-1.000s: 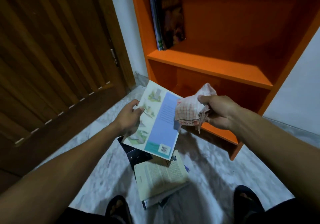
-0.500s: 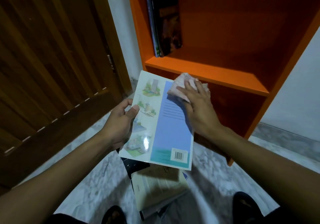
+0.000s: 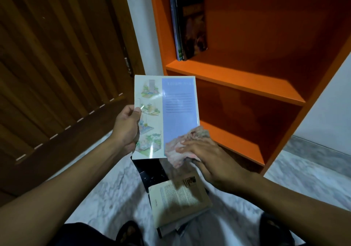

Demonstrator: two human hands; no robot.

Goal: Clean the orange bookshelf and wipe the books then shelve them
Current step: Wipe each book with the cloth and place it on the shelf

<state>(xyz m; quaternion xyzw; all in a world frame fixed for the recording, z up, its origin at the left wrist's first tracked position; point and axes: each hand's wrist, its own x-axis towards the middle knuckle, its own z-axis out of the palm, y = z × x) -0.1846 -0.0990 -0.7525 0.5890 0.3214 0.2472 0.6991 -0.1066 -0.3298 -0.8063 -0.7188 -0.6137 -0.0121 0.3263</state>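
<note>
I hold a thin book (image 3: 178,109) up in front of the orange bookshelf (image 3: 237,80), back cover facing me: pale with small pictures on the left, a blue panel on the right. My left hand (image 3: 125,129) grips its left edge, thumb on the cover. My right hand (image 3: 212,160) lies with straight fingers on a crumpled pinkish cloth (image 3: 176,150), pressing it against the book's lower right corner. Two dark books (image 3: 191,21) stand at the left end of the upper shelf. The shelves below them hold nothing.
A pile of books (image 3: 178,202) lies on the marble floor below my hands, with a black book (image 3: 152,171) under a cream one. A brown wooden door (image 3: 57,55) fills the left. My sandalled feet (image 3: 129,232) flank the pile.
My right hand brought the cloth onto the cover near the top, then slid it down to the lower right corner. The left hand raised the book and turned it more upright.
</note>
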